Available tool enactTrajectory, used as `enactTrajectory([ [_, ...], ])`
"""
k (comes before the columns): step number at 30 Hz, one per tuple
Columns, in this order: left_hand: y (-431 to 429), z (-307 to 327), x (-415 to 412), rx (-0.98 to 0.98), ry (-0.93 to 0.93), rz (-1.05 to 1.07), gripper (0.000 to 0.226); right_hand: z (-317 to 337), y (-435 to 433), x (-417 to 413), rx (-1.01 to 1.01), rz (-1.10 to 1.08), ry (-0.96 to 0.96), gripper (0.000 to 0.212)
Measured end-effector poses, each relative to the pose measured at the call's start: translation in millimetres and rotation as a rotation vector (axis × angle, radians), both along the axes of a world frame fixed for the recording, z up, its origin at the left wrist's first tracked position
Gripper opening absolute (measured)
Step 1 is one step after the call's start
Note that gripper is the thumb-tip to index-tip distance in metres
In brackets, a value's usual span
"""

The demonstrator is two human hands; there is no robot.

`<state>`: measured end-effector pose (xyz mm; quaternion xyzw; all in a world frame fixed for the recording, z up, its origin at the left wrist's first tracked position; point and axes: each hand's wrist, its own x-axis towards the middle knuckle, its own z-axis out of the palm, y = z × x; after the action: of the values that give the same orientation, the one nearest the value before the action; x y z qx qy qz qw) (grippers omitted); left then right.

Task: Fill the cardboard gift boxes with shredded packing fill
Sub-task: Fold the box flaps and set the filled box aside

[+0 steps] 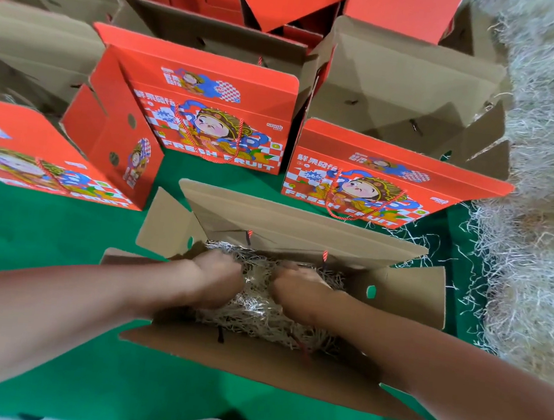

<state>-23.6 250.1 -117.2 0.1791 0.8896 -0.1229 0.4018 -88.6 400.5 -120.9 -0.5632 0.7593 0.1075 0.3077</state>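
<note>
While both hands were down inside the open brown cardboard gift box [253, 361], I judged the step in hand to be bedding the fill into its base. The pale shredded packing fill [258, 310] lay as a loose layer across the bottom of that box, under and between the hands. My left hand [217, 278] and right hand [298, 287] sat side by side near the far wall, fingers sunk into the shreds. I could not tell whether they pinched a tuft or only pressed it flat.

The box stood on the green table cover [43, 236], with the large pale heap of shredded fill [546, 169] close by on the right and stray strands between them. The layer looked shallow to me, so the next move likely called for lifting the right hand clear of the flaps and fetching another handful from the heap. Behind, the red printed gift box with its flaps open [401, 86] showed only bare brown card inside and probably waited its turn.
</note>
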Motion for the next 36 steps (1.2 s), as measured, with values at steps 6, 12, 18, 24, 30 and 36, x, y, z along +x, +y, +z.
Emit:
enactTrajectory([
  [6,-13.8,-3.8,-7.2,-0.175,-0.165,0.065,0.037,-9.6,-6.1,-3.2,0.17,-0.024,-0.23,0.069],
  [12,-2.6,11.9,-24.3,0.142,0.024,0.053,0.031,31.5,-2.8,-28.3,0.116,-0.193,-0.206,0.05],
  [18,24.3,-8.6,-14.6,0.204,-0.186,-0.215,0.077,14.7,29.7,-29.6,0.543,0.012,-0.007,0.046],
  [24,13.8,-18.5,-5.7,-0.046,-0.352,-0.183,0.049,8.9,19.1,-27.0,0.393,-0.086,-0.148,0.069],
  [30,11.6,0.3,-13.1,0.44,0.096,-0.069,0.048,34.2,9.0,-20.6,0.279,-0.107,0.082,0.029],
  [36,35.7,-24.6,-12.9,0.312,-0.035,-0.405,0.061,14.2,31.4,-2.0,0.603,0.204,-0.005,0.04],
])
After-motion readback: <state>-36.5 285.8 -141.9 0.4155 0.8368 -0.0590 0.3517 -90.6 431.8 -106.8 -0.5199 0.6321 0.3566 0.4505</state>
